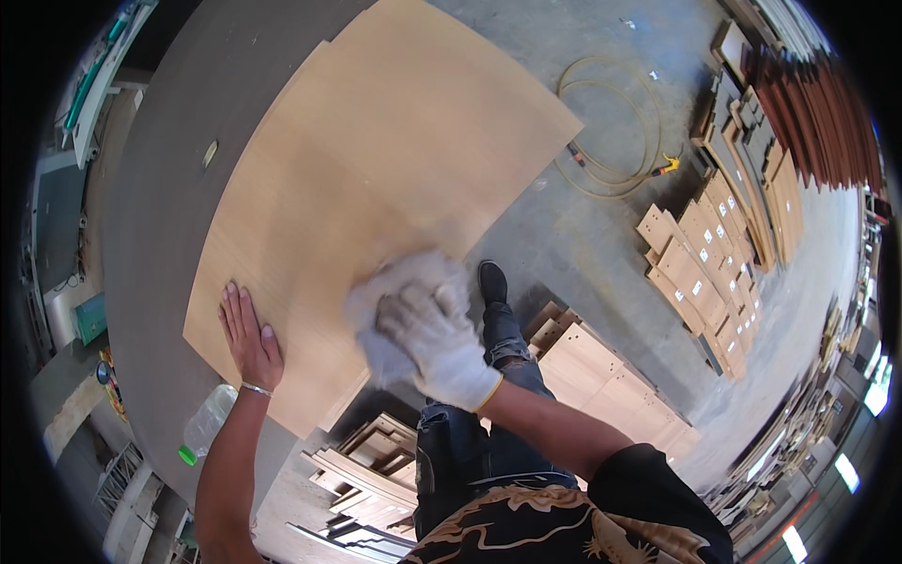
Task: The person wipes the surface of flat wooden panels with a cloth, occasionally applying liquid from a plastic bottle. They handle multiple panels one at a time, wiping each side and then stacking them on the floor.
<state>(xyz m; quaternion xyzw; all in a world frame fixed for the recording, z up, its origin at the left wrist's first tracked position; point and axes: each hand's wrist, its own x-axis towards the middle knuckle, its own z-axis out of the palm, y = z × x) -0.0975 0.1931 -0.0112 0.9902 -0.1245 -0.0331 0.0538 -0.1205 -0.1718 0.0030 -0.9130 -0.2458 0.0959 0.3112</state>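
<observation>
A light-brown wooden panel [376, 122] lies across a grey worktable, its right edge jutting past the table; a second panel edge shows beneath it. My bare left hand [250, 340], with a bracelet at the wrist, rests flat near the panel's left edge, fingers stretched out and thumb apart. In a white glove, my right hand [427, 334] presses a crumpled pale grey rag [381, 357] onto the panel near its closest edge. The gloved fingers are bent over the rag, which is slightly blurred.
The grey worktable [155, 226] holds a clear bottle with a green cap [209, 423] beside my left forearm. A coiled hose [611, 117] with a yellow nozzle lies on the floor. Stacked wooden panels [705, 254] stand at the right, with more panels [601, 376] beside my legs.
</observation>
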